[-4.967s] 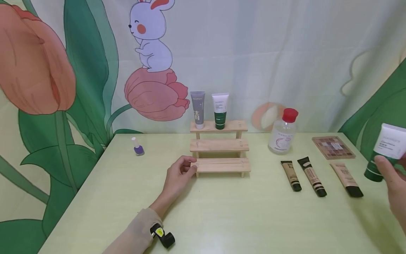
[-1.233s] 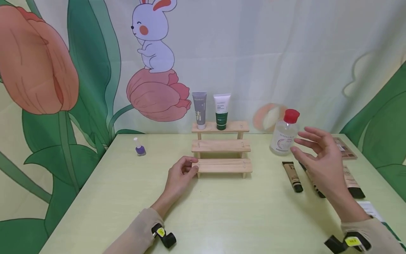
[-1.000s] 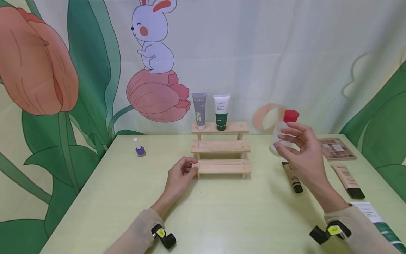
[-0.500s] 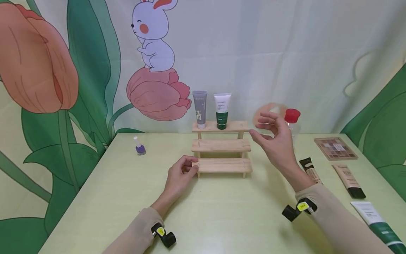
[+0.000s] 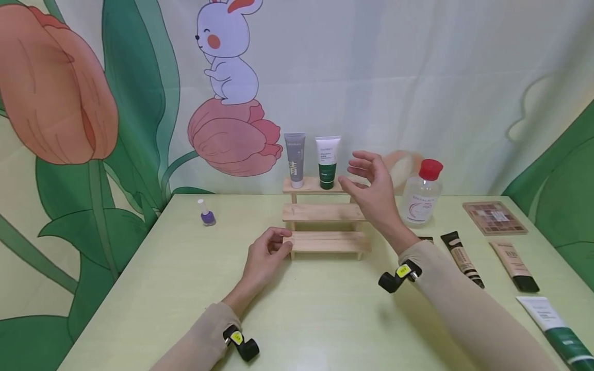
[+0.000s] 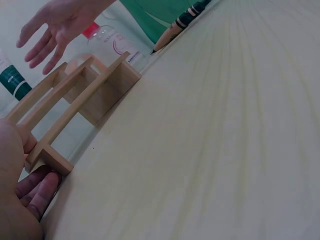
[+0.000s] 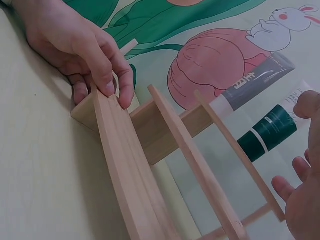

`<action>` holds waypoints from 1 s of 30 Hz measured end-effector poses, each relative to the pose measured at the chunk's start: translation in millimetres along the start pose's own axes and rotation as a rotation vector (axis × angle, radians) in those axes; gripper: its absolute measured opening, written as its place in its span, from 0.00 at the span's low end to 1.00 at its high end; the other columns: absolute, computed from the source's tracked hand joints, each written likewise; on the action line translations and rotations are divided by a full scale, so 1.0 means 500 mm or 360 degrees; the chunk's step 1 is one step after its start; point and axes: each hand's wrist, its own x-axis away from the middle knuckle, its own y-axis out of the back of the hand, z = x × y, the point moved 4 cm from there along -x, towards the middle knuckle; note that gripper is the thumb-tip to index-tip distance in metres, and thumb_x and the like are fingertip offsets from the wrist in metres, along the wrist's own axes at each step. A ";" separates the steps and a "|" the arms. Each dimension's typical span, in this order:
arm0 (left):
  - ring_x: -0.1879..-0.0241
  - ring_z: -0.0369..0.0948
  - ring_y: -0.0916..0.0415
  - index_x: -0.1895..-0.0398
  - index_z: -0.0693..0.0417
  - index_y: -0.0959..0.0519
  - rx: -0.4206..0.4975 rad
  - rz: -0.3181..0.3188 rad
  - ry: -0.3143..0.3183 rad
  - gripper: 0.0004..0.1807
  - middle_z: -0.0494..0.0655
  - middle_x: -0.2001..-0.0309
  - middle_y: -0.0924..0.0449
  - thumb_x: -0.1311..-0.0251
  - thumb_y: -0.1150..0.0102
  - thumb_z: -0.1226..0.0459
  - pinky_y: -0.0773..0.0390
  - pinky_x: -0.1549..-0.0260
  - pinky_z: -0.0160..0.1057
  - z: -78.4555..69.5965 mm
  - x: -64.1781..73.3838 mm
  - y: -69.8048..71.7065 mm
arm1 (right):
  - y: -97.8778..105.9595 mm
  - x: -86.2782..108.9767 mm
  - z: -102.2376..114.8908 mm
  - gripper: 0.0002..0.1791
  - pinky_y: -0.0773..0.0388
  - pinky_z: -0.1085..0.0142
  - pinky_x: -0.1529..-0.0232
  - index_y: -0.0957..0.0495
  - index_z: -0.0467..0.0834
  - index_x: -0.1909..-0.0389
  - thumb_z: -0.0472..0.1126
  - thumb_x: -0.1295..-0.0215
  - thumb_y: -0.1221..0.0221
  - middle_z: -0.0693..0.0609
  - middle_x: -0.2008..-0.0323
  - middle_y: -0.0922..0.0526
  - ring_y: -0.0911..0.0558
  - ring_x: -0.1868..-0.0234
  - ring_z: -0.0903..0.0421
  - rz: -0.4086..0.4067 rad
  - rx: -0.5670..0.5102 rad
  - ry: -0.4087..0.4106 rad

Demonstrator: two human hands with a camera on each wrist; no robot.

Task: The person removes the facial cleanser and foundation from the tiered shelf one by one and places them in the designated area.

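Observation:
My left hand grips the left end of the lowest step of a three-step wooden display stand; in the left wrist view its fingers wrap the stand's end. On the top step a grey squeeze tube and a white-and-green squeeze tube stand upright on their caps. Just right of the green tube, my right hand hovers with spread, slightly bent fingers and nothing in them. The right wrist view has the thumb overlapping the white end of that tube.
Right of the stand is a clear bottle with a red cap. Beyond lie a makeup palette, a dark-ended tube, a beige tube and another white-and-green tube. A purple nail polish bottle stands at left.
A second white-and-green tube, held in my right hand earlier, now lies at the front right. My empty right hand has moved left to the stand's top step. The left hand keeps its place.

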 end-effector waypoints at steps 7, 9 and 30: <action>0.58 0.43 0.16 0.44 0.47 0.13 0.0017 0.0011 -0.0009 0.11 0.48 0.55 0.13 0.25 0.31 0.65 0.17 0.58 0.34 -0.001 -0.001 -0.005 | -0.036 -0.030 -0.012 0.37 0.20 0.44 0.30 0.31 0.42 0.22 0.33 0.28 0.27 0.38 0.32 0.20 0.18 0.31 0.40 0.0044 -0.0060 -0.0055; 0.58 0.43 0.16 0.44 0.47 0.13 0.0014 0.0013 -0.0008 0.11 0.48 0.55 0.13 0.25 0.31 0.65 0.17 0.58 0.34 -0.003 -0.002 -0.006 | -0.045 -0.038 -0.013 0.37 0.19 0.44 0.31 0.31 0.43 0.22 0.32 0.28 0.27 0.39 0.32 0.20 0.18 0.32 0.42 0.0064 -0.0069 -0.0067; 0.57 0.42 0.17 0.44 0.45 0.13 0.0003 0.0015 -0.0011 0.11 0.47 0.55 0.14 0.25 0.32 0.64 0.18 0.57 0.34 -0.001 0.001 0.001 | -0.065 -0.042 -0.006 0.31 0.18 0.57 0.37 0.31 0.40 0.23 0.32 0.22 0.32 0.41 0.35 0.17 0.17 0.37 0.46 0.0105 0.0006 -0.0156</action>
